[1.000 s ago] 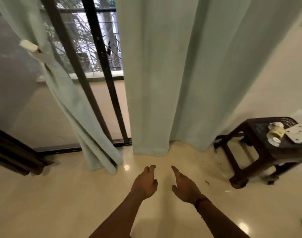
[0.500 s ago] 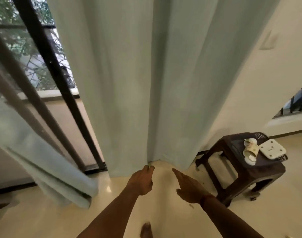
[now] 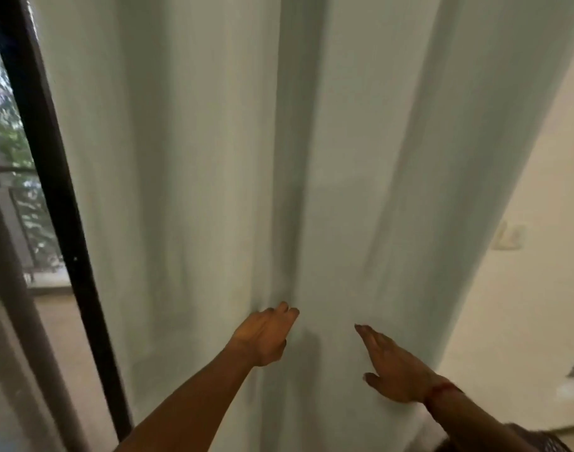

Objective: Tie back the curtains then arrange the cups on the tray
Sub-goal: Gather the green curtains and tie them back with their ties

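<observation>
Head view: the pale green curtain (image 3: 214, 158) hangs in long folds straight ahead of both hands and fills most of the picture.

The left hand (image 3: 264, 334) reaches forward on an outstretched forearm, back of the hand up. Its fingers (image 3: 285, 310) are close together and slightly bent, with the tips pushed into a deep fold where the cloth puckers. The thumb is hidden, so I cannot tell whether it has pinched any cloth.

The right hand (image 3: 393, 367) lies flat against the curtain, just right of that fold. Its fingers are straight, the thumb is spread, and it holds nothing. A red thread (image 3: 440, 388) circles its wrist.

Left of the left hand a dark window frame (image 3: 50, 158) slants, with blurred greenery (image 3: 5, 125) beyond it. Right of the right hand is a cream wall (image 3: 524, 321) bearing a switch plate (image 3: 507, 236).
</observation>
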